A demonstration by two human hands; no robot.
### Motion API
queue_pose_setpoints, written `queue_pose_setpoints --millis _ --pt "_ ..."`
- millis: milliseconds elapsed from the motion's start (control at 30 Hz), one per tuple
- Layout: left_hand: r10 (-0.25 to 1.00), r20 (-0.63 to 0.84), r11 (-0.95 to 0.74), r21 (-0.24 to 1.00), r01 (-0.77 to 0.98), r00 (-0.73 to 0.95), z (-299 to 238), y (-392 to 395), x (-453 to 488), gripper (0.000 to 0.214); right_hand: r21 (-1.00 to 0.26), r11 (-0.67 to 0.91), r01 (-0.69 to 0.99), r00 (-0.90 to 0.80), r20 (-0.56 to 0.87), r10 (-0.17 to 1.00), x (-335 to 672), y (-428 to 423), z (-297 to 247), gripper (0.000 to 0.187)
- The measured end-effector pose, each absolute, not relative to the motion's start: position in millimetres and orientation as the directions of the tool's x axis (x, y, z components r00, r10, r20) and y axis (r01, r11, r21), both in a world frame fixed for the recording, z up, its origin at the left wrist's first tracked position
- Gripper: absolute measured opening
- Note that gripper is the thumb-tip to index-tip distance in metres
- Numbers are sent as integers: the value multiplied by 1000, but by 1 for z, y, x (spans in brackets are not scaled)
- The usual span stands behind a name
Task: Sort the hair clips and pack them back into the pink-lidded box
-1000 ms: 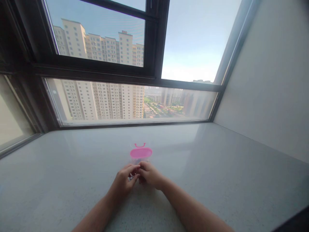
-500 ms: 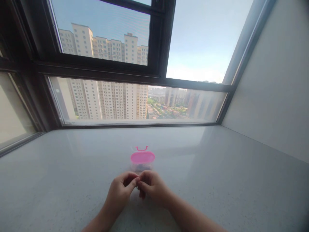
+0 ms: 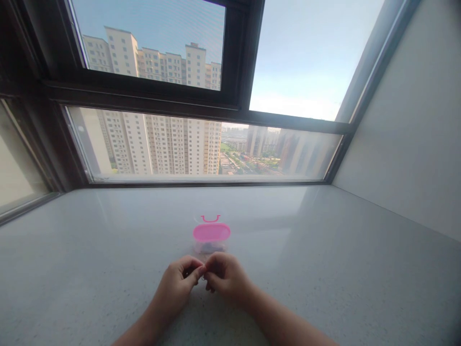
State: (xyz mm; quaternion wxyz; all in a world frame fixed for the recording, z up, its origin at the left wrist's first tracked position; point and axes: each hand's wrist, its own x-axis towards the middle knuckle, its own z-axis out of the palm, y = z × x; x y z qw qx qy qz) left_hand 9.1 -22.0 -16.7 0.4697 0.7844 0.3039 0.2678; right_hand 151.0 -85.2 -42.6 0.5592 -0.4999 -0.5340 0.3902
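My left hand (image 3: 178,283) and my right hand (image 3: 225,276) meet fingertip to fingertip just above a pale stone sill (image 3: 324,250). Both are closed in a pinch on something tiny between them that I cannot make out. Just beyond my fingers stands a small clear box with a pink lid (image 3: 211,232) and a thin pink handle (image 3: 210,219) behind it. Small dark things show through the box's clear wall, too blurred to name.
The sill runs wide to left and right. A dark-framed window (image 3: 237,103) closes the far side, with tower blocks outside. A plain grey wall (image 3: 406,139) rises on the right.
My hands have drawn back a little from the pink-lidded box, toward me, still pinched together. The view has shifted slightly.
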Motion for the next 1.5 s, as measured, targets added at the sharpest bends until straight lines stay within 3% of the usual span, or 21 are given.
queue_pose_setpoints --millis 200,433,533,700,800,1167,1300,1500 --pt "673 230 -541 802 255 703 -11 -24 8 29 -975 171 144 134 191 972 152 -84 -47 3" --pt "627 165 -560 774 294 761 -9 -23 7 28 -953 149 265 177 200 964 155 -82 -51 6" --pt "630 161 -554 778 295 760 -13 -22 8 26 -963 158 218 196 201 960 158 -82 -50 5" --pt "631 125 -498 821 277 765 -17 -18 8 29 -982 188 6 233 184 955 157 -82 -45 26" --pt "631 112 -468 844 262 768 -18 -15 7 30 -978 205 -30 253 191 948 155 -82 -43 26" --pt "650 135 -465 849 250 748 -16 -19 8 27 -991 116 -61 176 104 979 154 -84 -40 30" --pt "671 148 -446 863 237 727 -15 -18 8 25 -999 49 23 90 51 995 155 -85 -39 31" --pt "656 143 -441 869 222 741 -14 -19 8 28 -998 5 58 111 11 994 156 -86 -38 31"
